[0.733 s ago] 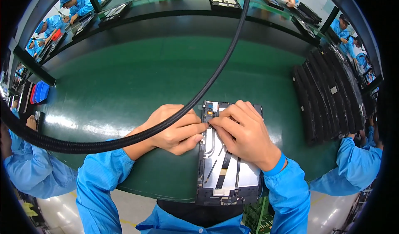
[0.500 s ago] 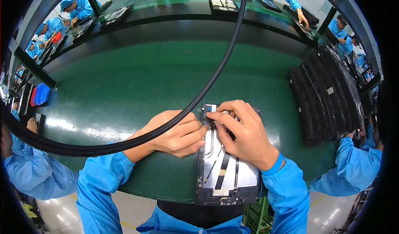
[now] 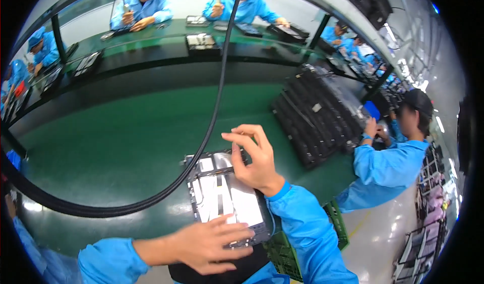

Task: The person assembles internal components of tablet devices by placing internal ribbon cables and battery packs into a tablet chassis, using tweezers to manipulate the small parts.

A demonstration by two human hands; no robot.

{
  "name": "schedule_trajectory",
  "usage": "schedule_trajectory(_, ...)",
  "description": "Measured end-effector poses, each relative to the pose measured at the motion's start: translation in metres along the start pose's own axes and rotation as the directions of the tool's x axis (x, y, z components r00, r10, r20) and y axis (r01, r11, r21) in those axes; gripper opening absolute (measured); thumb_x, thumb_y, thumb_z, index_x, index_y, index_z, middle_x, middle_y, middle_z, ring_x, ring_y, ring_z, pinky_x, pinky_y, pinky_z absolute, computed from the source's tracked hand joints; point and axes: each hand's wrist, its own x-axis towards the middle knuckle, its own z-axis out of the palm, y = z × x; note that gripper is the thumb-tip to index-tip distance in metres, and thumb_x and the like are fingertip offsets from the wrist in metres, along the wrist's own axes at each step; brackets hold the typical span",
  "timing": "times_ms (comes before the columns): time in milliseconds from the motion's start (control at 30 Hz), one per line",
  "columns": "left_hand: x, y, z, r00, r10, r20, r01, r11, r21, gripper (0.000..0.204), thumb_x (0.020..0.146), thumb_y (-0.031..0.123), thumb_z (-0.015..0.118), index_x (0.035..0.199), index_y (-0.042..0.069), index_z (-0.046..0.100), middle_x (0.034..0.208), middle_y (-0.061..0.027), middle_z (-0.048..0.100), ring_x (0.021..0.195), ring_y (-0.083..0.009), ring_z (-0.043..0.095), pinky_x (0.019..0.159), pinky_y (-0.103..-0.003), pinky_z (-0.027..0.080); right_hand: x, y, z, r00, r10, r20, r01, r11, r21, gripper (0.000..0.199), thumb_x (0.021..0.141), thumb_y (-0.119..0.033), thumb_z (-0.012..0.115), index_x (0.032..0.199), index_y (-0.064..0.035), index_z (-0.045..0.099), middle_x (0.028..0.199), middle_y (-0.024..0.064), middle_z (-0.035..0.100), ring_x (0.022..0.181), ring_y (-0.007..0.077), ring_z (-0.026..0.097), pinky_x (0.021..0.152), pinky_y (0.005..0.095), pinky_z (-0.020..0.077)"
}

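Tablet back (image 3: pixel 224 196), green bench (image 3: pixel 116 143) (factory line)

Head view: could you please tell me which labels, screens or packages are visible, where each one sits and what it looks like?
Open tablet: on the green table under both hands, dark frame, with white and silvery rectangular stickers inside.
Stack of panels: right of it on the table, black flat rectangles, one with a small pale sticker.
Crate: below the table edge at right, green latticed plastic.

Left hand (image 3: pixel 214 246) flat on open tablet (image 3: pixel 227 198) near edge; right hand (image 3: pixel 254 158) raised above it, green table (image 3: pixel 116 143).
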Motion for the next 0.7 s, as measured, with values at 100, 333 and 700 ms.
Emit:
schedule_trajectory(100, 0.004, 0.007, 0.002, 0.981, -0.031, 0.192, -0.004, 0.984, 0.179, 0.05, 0.087, 0.027, 0.079, 0.136, 0.019, 0.078, 0.162, -0.0185, 0.061, 0.149, -0.0341, 0.059, 0.124, -0.057, 0.047, -0.007, -0.007, -0.028, 0.996, -0.067, -0.062, 0.059, 0.991, -0.124, 0.043, 0.083, 0.016, 0.07, 0.118, -0.0059, 0.081, 0.119, 0.0173, 0.068, 0.099, 0.0309, 0.072, 0.083, 0.0386, 0.0603)
schedule_trajectory(333, -0.013, -0.056, -0.02, 0.994, -0.11, -0.001, 0.105, 0.95, 0.294, 0.046, 0.073, 0.017, 0.078, 0.118, 0.021, 0.087, 0.154, -0.0177, 0.066, 0.135, -0.0377, 0.069, 0.126, -0.07, 0.042, 0.056, -0.007, -0.168, 0.98, -0.174, -0.099, 0.055, 0.711, -0.701, 0.056, 0.084, -0.011, 0.078, 0.139, -0.0071, 0.069, 0.134, 0.0199, 0.065, 0.125, 0.0404, 0.061, 0.113, 0.0532, 0.0457)
schedule_trajectory(700, -0.068, -0.186, -0.094, 0.592, -0.505, -0.629, 0.803, 0.44, 0.402, 0.066, 0.088, 0.018, 0.076, 0.153, 0.016, 0.068, 0.172, -0.0279, 0.042, 0.164, -0.047, 0.033, 0.139, -0.061, 0.02, 0.07, 0.082, -0.318, 0.525, 0.815, 0.244, -0.626, 0.564, -0.538, 0.148, 0.079, -0.066, 0.093, 0.183, -0.0093, 0.006, 0.177, 0.0332, 0.032, 0.167, 0.0431, 0.031, 0.136, 0.0493, 0.0245)
